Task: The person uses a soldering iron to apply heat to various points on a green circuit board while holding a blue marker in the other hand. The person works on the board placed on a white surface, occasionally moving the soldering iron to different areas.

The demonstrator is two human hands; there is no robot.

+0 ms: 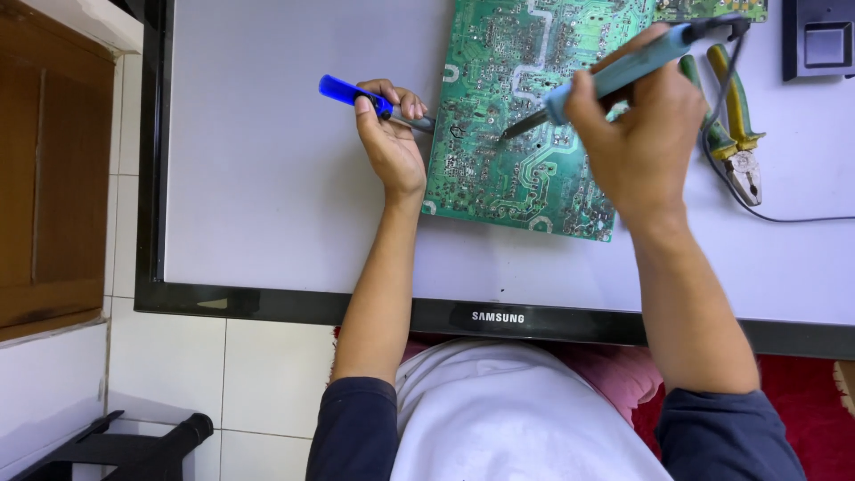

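Note:
A green circuit board (525, 169) lies solder side up on a white screen panel (285, 178). My left hand (392, 142) grips a blue-handled tool (343, 91) at the board's left edge, its metal end pointing onto the board. My right hand (637, 134) holds a soldering iron (623, 69) with a light blue handle. The iron's dark tip touches the board near its middle, close to the end of the blue-handled tool.
Pliers (735, 134) with yellow and green handles lie right of the board, beside a grey cable (784, 216). A black device (819, 40) sits at the top right. The panel's black frame (267, 303) runs along the near edge; tiled floor and a black stool (134, 445) lie below left.

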